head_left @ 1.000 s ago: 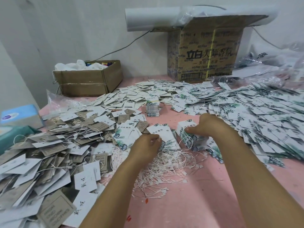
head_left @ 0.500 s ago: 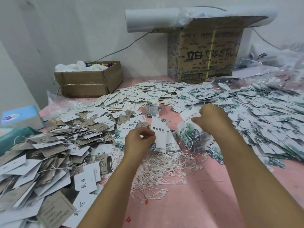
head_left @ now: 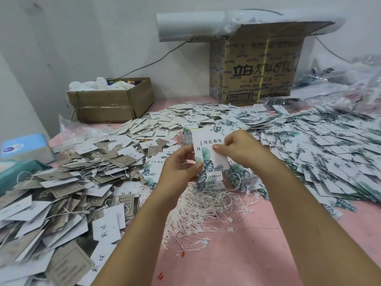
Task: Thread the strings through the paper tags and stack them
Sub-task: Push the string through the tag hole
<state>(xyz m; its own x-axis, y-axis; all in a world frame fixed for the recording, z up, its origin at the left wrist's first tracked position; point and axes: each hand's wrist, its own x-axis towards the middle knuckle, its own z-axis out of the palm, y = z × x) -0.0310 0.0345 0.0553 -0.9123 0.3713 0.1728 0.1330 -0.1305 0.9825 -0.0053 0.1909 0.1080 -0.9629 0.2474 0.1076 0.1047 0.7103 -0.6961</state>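
Note:
Both hands hold white paper tags with green leaf print (head_left: 209,150) upright above the table's middle. My left hand (head_left: 181,168) pinches their lower left edge. My right hand (head_left: 239,146) pinches the upper right side, thumb on the front. Two tags overlap there, one slightly behind the other. Below them lies a tangle of white strings (head_left: 206,211) on the pink table (head_left: 247,254). A small stack of leaf tags (head_left: 245,176) rests just right of the strings. Whether a string runs through the held tags is not visible.
A heap of grey and white tags (head_left: 68,193) fills the left. Leaf tags (head_left: 321,149) spread over the right. At the back stand an open cardboard box (head_left: 111,104) and a taller carton (head_left: 255,69) under a white roll. A blue tissue box (head_left: 24,147) is far left.
Both hands rose from the table and came together. The right hand left the small stack with a tag and joined it to the tag in the left hand.

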